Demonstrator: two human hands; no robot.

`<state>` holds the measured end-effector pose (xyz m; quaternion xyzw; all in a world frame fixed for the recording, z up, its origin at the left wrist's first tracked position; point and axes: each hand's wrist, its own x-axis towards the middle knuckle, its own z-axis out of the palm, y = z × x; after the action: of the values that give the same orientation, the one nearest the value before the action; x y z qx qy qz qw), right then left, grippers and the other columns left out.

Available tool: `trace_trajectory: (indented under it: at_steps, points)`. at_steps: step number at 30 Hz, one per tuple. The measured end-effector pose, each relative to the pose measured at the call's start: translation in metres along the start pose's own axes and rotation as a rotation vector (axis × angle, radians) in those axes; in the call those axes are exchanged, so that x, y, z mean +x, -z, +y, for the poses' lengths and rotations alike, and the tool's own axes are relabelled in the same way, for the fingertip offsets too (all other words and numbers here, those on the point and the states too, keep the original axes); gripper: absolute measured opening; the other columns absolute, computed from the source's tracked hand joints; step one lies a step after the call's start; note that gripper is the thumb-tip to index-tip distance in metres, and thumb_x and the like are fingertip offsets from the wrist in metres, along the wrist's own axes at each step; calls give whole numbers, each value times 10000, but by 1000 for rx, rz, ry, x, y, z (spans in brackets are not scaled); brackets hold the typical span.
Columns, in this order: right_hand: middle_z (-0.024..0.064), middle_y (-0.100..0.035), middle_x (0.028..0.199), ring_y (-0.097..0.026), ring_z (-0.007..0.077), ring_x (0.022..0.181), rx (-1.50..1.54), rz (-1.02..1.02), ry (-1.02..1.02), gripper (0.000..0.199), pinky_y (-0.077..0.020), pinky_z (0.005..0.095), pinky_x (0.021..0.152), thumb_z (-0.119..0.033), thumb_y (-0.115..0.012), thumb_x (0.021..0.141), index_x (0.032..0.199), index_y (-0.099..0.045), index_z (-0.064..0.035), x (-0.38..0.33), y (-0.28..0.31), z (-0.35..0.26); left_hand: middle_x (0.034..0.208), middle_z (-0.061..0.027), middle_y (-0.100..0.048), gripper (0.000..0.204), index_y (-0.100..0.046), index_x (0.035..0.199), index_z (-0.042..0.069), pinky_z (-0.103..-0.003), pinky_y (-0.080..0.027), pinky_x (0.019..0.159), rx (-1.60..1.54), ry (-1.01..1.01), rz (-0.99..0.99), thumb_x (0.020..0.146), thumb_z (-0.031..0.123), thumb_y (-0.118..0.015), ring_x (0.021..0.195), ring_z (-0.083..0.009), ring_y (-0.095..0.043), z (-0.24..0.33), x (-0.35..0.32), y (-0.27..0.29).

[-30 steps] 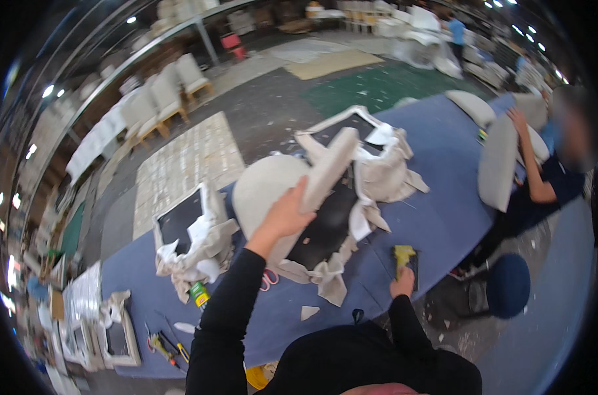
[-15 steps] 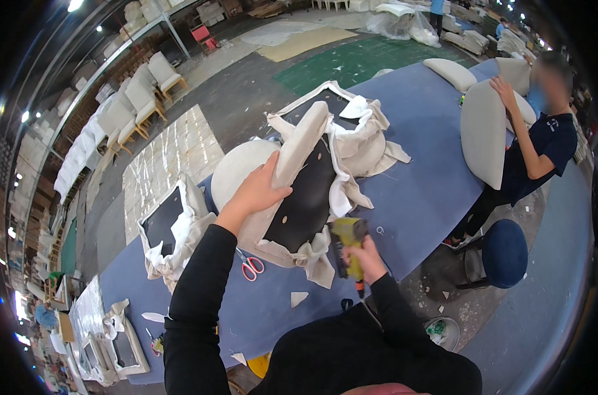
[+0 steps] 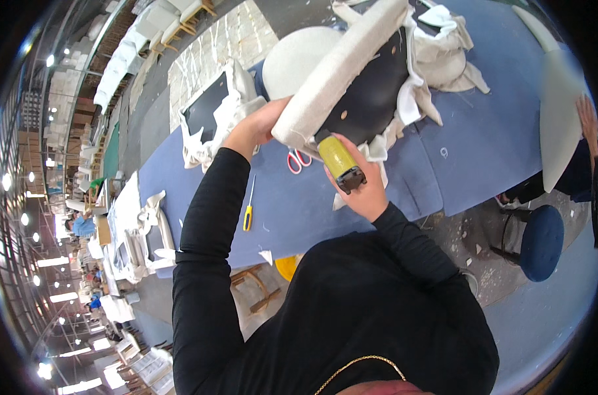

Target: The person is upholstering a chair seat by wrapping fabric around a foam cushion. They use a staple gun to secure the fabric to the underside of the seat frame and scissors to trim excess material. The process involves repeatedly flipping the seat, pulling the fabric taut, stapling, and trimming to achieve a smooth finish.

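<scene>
The left hand [image 3: 256, 125] grips the near edge of a cushion [image 3: 342, 69], a thick pad in off-white fabric, fingers curled around its lower corner. The cushion is tilted up off the blue table [image 3: 490, 145], its padded face toward the left and its dark underside [image 3: 371, 99] toward the right. Loose fabric flaps [image 3: 437, 66] hang from the cushion's right edge and spill onto the table.

The right hand [image 3: 365, 191] is clenched around a yellow stapler [image 3: 338, 158], whose nose sits against the cushion's lower edge, where fabric meets the dark underside. The black rear of the stapler points back toward the person.

Just left of the stapler, under the cushion's corner, red-handled scissors [image 3: 299, 160] lie flat on the table. Farther left, a yellow-handled screwdriver [image 3: 248, 207] lies near the table's near edge, well apart from the cushion. Beyond the left hand, another fabric-wrapped frame [image 3: 213, 115] with a dark centre rests on the table; a round pale pad [image 3: 299, 56] lies behind the cushion.

Right of the cushion the table has an open blue stretch up to its far right edge. There another person's hand [image 3: 587, 115] rests on a long pale cushion [image 3: 559, 112]. Below the table's near edge to the right stands a blue stool [image 3: 541, 242] on the floor.
</scene>
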<state>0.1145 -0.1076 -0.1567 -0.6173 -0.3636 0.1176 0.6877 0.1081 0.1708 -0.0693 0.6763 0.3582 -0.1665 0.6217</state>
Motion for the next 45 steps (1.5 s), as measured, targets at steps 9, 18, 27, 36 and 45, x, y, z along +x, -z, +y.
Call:
trace_trajectory:
  at_steps: [9, 18, 27, 36, 45]
  points:
    - [236, -768, 1028, -757, 458, 908, -19, -55, -20, 892, -592, 419, 785, 12, -725, 758, 1606, -514, -169, 7, 23, 4, 1440, -74, -715, 613, -584, 1567, 75, -327, -594, 1009, -84, -111, 19, 1158, 521, -488, 1238, -162, -724, -4, -11, -8]
    - [205, -778, 1080, -760, 435, 955, -14, -53, -97, 858, -589, 391, 850, -3, -768, 811, 1612, -511, -171, -2, 38, 18, 1668, -220, -496, 732, -385, 1700, 36, -389, -368, 1270, 385, -342, 229, 1183, 554, -409, 1567, -331, -464, 40, -63, -57]
    - [202, -780, 1160, -758, 418, 1026, -15, -80, -73, 756, -592, 392, 891, -10, -802, 854, 1561, -571, -140, 11, 37, 24, 1598, -258, -561, 711, -333, 1733, 222, -485, -502, 1155, 1089, -734, 367, 1101, 302, -650, 1407, -492, -594, 31, -71, -70]
    - [183, -732, 1309, -739, 369, 1136, 27, 32, 103, 718, -565, 385, 994, 17, -791, 845, 1529, -597, -84, 27, 52, -21, 1505, -218, -654, 880, -399, 1701, 300, -500, -560, 1071, 1095, -732, 488, 926, 142, -787, 1312, -471, -661, 33, -76, -85]
    - [182, -739, 1165, -729, 415, 1066, -12, 65, 117, 813, -594, 458, 909, -66, -845, 794, 1552, -568, -167, 25, 35, -4, 1434, -244, -680, 951, -399, 1705, 277, -497, -559, 1061, 1067, -770, 465, 865, 71, -796, 1260, -478, -682, 34, -81, -88]
